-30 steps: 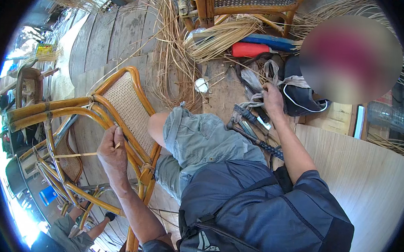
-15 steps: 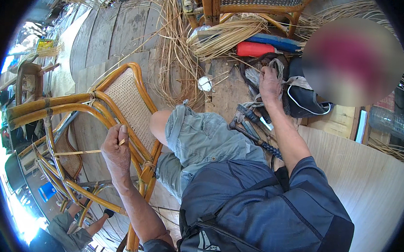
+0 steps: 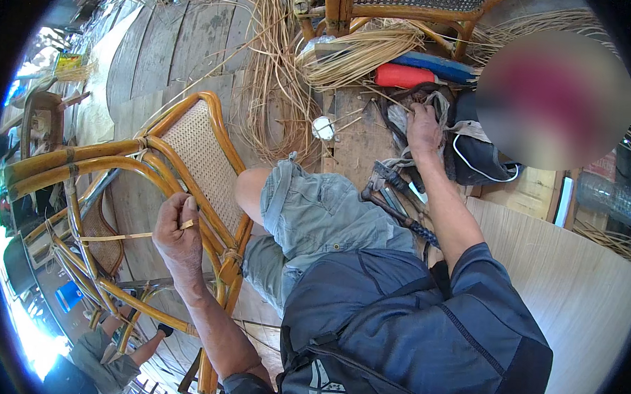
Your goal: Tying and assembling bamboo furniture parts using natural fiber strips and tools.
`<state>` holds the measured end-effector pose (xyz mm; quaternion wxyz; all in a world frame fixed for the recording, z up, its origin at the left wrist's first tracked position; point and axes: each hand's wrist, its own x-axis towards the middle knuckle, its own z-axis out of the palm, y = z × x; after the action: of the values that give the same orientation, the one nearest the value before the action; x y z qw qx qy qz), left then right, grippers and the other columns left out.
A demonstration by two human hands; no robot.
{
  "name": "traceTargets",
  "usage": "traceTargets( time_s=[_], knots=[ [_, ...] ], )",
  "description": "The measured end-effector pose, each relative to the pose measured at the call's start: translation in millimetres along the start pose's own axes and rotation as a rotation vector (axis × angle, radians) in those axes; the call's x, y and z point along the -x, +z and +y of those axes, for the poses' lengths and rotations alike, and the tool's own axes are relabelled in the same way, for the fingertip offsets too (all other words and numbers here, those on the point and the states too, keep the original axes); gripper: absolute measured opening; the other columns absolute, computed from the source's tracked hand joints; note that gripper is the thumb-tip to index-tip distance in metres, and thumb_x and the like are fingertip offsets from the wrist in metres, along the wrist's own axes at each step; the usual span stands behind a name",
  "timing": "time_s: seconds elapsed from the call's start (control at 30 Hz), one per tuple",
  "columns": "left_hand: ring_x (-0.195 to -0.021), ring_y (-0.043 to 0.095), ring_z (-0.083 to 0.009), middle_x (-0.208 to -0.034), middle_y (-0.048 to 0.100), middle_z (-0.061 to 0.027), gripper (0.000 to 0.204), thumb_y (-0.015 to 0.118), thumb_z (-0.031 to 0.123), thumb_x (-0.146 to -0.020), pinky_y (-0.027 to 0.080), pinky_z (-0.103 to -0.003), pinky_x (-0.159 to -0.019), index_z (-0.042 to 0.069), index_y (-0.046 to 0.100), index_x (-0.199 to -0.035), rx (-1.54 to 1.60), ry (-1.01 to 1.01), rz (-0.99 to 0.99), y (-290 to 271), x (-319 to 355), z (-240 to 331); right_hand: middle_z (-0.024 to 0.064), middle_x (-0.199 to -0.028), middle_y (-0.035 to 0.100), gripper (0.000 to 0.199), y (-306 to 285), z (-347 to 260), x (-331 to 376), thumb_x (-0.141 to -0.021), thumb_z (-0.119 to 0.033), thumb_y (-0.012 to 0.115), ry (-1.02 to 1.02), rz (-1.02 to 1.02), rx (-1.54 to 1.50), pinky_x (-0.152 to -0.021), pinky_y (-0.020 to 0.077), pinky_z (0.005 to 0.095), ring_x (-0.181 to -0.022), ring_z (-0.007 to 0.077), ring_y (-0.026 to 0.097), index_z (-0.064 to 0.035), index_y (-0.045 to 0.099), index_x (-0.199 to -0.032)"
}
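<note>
My left hand (image 3: 178, 235) is closed in a pinch round a thin flat rattan strip (image 3: 120, 237); a short end pokes out past the fingers and the rest runs left. It is over the bent-cane frame of a rattan chair (image 3: 184, 145) with a woven panel, which lies tilted by my knee. My right hand (image 3: 424, 130) reaches into a heap of grey cloth (image 3: 440, 107) and dark straps, its fingers curled downward. Their tips are partly hidden, so what they hold cannot be made out. Below that wrist lie dark-handled hand tools (image 3: 403, 204).
Loose rattan strands (image 3: 268, 75) and a coiled bundle (image 3: 364, 58) cover the floor ahead, near a red bottle (image 3: 405, 76) and a small white round object (image 3: 323, 127). Another cane chair (image 3: 415, 12) stands beyond. A pale board (image 3: 559, 271) lies right. Another person's legs (image 3: 115, 357) show lower left.
My left hand has shifted slightly left, with the strip still in its fingers. My right hand remains in the cloth heap, its fingers moved only a little. The whole view has shifted slightly.
</note>
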<state>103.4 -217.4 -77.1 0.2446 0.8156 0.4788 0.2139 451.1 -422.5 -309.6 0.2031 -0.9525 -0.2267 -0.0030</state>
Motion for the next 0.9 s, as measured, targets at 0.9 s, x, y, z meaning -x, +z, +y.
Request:
traceTargets(
  time_s=[0.9],
  knots=[
    [-0.095, 0.054, -0.0176, -0.113, 0.056, -0.0097, 0.039, 0.037, 0.028, -0.099, 0.042, -0.028, -0.088, 0.006, 0.051, -0.128, -0.198, -0.162, 0.55, -128, 40, -7, 0.0172, -0.11, 0.057, 0.026, -20, 11, 29, -0.085, -0.016, 0.054, -0.039, -0.083, -0.198, -0.087, 0.0425, 0.0382, -0.102, 0.033, 0.054, -0.0032, 0.055, -0.108]
  ],
)
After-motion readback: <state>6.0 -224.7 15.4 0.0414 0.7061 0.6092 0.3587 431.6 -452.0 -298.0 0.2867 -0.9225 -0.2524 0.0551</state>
